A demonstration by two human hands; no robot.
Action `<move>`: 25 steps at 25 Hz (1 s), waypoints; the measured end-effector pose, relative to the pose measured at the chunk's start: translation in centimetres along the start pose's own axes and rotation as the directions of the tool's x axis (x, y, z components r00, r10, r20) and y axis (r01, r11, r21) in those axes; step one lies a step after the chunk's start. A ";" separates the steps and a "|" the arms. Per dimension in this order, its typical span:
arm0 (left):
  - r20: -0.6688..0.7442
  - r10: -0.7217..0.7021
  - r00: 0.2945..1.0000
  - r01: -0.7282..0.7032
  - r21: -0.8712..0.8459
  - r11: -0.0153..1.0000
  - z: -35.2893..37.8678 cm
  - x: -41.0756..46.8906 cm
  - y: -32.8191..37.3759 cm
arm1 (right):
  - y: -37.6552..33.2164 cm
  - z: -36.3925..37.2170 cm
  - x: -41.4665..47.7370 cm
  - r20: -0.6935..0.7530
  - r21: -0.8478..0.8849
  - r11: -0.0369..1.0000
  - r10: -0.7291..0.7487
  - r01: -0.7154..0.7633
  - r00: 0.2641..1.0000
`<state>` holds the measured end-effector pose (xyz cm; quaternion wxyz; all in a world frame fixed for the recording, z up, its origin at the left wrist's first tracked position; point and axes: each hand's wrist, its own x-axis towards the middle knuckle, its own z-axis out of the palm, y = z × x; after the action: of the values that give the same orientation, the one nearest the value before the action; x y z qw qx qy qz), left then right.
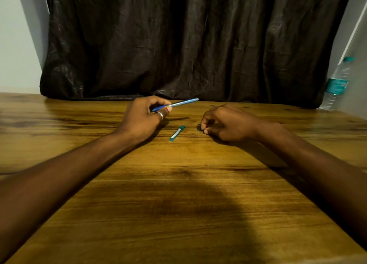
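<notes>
My left hand (pixel 145 115), with a ring on the thumb, grips a blue pen or mechanical pencil (pixel 182 103) whose pale barrel points right and slightly up. A small green tube-like case (pixel 176 133) lies flat on the wooden table (pixel 178 194) between my hands. My right hand (pixel 224 122) rests on the table with curled fingers, and its fingertips pinch a small dark piece (pixel 199 127) against the tabletop. What that piece is I cannot make out.
A dark crumpled curtain (pixel 188 45) hangs along the table's far edge. A clear plastic water bottle (pixel 336 85) with a teal cap and label stands at the far right. Pale walls show on both sides.
</notes>
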<state>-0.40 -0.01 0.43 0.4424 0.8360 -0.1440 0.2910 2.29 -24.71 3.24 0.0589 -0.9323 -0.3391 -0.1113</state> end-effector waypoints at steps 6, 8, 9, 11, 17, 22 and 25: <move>0.008 -0.002 1.000 0.002 -0.017 1.000 0.0 -0.1 0.0 | 0.5 0.0 -0.2 0.007 0.041 0.999 0.018 -0.018 1.000; -0.002 0.003 1.000 -0.003 -0.011 1.000 0.1 0.0 -0.1 | 0.8 -0.1 -0.2 0.017 0.050 0.998 0.027 -0.028 0.999; -0.007 0.005 1.000 -0.005 -0.010 1.000 0.1 0.0 -0.1 | 0.9 -0.2 -0.1 0.016 0.058 0.998 0.037 -0.038 0.999; -0.005 -0.002 1.000 0.002 -0.019 1.000 0.1 0.1 -0.2 | 1.3 -0.4 -0.1 -0.033 0.088 0.995 0.053 -0.049 0.998; 0.010 0.013 1.000 -0.013 -0.046 0.999 0.1 0.1 -0.2 | 1.1 -0.2 0.6 -0.392 0.387 0.922 0.175 -0.011 0.903; 0.045 0.016 0.999 -0.014 -0.036 0.999 0.4 -0.1 0.0 | 0.2 0.2 0.9 -0.341 0.595 0.803 0.226 0.024 0.913; 0.044 0.034 0.998 -0.032 -0.054 0.998 0.5 -0.1 0.2 | -0.4 0.3 1.1 -0.367 0.571 0.820 0.213 0.038 0.906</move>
<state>-0.44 -0.52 0.27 0.4563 0.8276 -0.1755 0.2756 2.90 -23.69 3.20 0.4080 -0.8421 -0.2920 -0.1980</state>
